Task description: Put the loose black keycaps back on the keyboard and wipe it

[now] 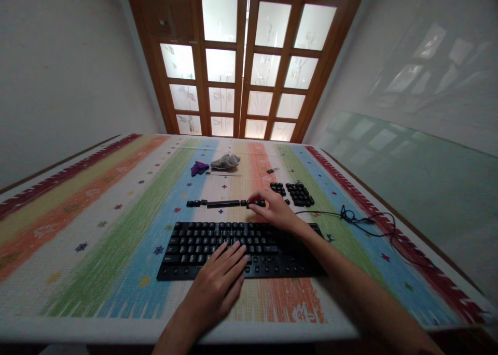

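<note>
A black keyboard (187,251) lies across the tablecloth near me, with keycaps on its upper rows; its bottom row and right end look bare. My left hand (218,277) rests palm down on its lower middle, fingers stretched out. Beyond the keyboard runs a line of loose black keycaps, with the long spacebar (223,204) in it. Over the right part of that line reaches my right hand (272,207), thumb and fingers pinched around a small dark keycap (249,204). More loose keycaps (299,194) stand in a grouped block to the right of this hand.
A grey cloth (225,162) and a purple cloth (199,168) lie farther back, with a thin stick (223,174) in front. A small dark tool with thin wires (271,171) is to their right. The black cable (352,217) coils at the right.
</note>
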{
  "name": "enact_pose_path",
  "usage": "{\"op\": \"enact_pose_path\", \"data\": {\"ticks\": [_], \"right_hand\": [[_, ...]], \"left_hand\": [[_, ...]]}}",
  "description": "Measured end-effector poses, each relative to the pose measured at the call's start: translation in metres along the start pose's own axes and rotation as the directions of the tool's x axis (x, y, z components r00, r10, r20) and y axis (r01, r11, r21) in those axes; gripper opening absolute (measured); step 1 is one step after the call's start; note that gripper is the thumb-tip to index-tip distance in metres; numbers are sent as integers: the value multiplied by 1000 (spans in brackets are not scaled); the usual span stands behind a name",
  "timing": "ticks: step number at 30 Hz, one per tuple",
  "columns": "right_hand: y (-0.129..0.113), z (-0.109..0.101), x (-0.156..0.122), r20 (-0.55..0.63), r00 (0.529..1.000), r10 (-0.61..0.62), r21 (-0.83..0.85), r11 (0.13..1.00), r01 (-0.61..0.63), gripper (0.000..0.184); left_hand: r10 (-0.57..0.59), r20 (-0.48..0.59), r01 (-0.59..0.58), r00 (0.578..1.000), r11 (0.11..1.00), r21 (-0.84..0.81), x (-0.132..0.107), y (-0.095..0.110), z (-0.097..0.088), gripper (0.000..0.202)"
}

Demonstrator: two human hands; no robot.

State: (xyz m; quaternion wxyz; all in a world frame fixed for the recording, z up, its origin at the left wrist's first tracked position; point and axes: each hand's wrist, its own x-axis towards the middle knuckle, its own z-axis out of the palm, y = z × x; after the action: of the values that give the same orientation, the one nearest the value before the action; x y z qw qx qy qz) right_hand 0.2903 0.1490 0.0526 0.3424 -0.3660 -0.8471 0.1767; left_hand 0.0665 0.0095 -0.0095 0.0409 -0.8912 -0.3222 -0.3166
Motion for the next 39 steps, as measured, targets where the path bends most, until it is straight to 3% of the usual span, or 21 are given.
{"op": "enact_pose_path", "data": {"ticks": [6, 10, 20, 26, 39], "right_hand": [[-46, 0, -80, 98, 995, -36, 93, 995, 27, 8], [-52, 11, -101, 106, 990, -89, 25, 996, 87, 10], [-48, 25, -105, 23, 954, -299, -181, 937, 298, 17], [-48, 27, -108, 15, 948, -317, -262, 914, 310, 21], [-49, 29, -108, -28, 941, -337, -219, 921, 323, 16]], "left_hand": [[-47, -74, 45, 996, 999, -17, 2, 0, -3, 35], [-69, -111, 66, 991, 997, -29, 9, 2, -6, 31], [-75, -87, 74, 993, 997, -22, 19, 12, -3, 28], [-90, -102, 84, 991, 995, -53, 22, 14, 1, 28], [-127, -125, 111, 984, 986, -128, 15, 15, 4, 30]]}}
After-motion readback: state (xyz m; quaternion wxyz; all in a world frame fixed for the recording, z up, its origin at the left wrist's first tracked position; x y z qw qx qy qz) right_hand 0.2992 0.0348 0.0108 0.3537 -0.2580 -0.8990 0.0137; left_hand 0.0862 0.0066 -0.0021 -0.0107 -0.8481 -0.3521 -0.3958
